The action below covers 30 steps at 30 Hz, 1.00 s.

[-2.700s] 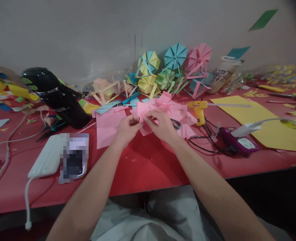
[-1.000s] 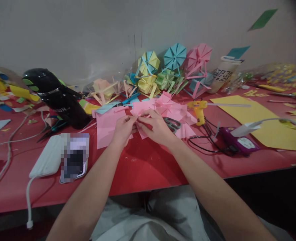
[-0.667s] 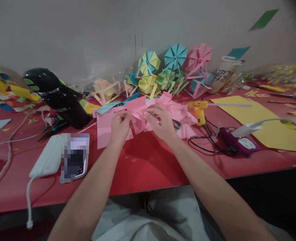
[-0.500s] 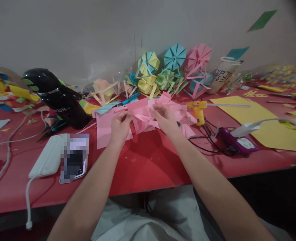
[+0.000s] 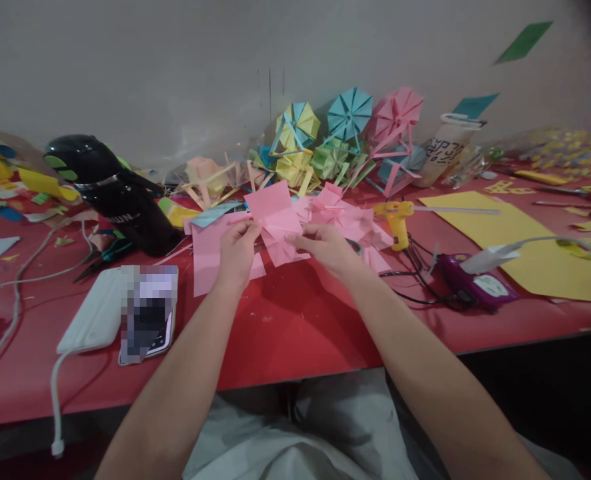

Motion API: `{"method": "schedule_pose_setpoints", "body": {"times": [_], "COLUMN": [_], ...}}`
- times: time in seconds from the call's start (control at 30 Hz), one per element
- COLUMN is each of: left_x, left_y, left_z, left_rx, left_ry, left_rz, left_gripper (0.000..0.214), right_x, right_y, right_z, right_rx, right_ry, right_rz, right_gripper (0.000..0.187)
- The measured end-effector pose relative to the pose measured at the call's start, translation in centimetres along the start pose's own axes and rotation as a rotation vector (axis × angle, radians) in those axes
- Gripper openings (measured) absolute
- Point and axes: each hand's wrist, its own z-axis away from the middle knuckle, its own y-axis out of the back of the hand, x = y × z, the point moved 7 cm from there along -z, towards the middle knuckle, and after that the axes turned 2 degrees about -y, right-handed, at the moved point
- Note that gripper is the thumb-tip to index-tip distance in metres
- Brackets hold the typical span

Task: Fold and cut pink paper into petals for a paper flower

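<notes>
My left hand and my right hand both pinch a folded pink paper piece, held a little above the red table. One square flap of it stands up between the hands. A flat pink sheet lies under my left hand. Behind the right hand sits a pile of folded pink paper shapes, with scissors partly hidden by that hand.
A yellow glue gun and a purple power strip with cables lie to the right, next to a yellow sheet. Paper pinwheels line the wall. A black bottle, a white power bank and a phone lie to the left.
The folded pink piece was pressed near the table between both hands; now it is lifted and opened, with a square flap raised. My right hand has shifted slightly right.
</notes>
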Motion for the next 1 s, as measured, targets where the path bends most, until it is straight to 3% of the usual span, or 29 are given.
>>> {"method": "schedule_pose_setpoints", "body": {"times": [0.13, 0.57, 0.87, 1.0], "left_x": [0.17, -0.71, -0.36, -0.31], "left_y": [0.08, 0.06, -0.34, -0.2], "left_z": [-0.03, 0.1, 0.06, -0.05], "left_rx": [0.024, 0.045, -0.011, -0.014], "left_ry": [0.01, 0.104, -0.048, -0.075], "left_rz": [0.067, 0.088, -0.042, -0.016], "left_gripper": [0.018, 0.027, 0.049, 0.044], "right_x": [0.34, 0.37, 0.64, 0.47], "right_y": [-0.25, -0.6, -0.81, -1.02], "right_z": [0.17, 0.32, 0.44, 0.56], "right_rx": [-0.056, -0.106, -0.083, -0.108], "right_ry": [-0.124, -0.109, -0.118, -0.148], "right_rz": [-0.152, -0.044, -0.107, -0.127], "right_gripper": [0.05, 0.051, 0.05, 0.047]}}
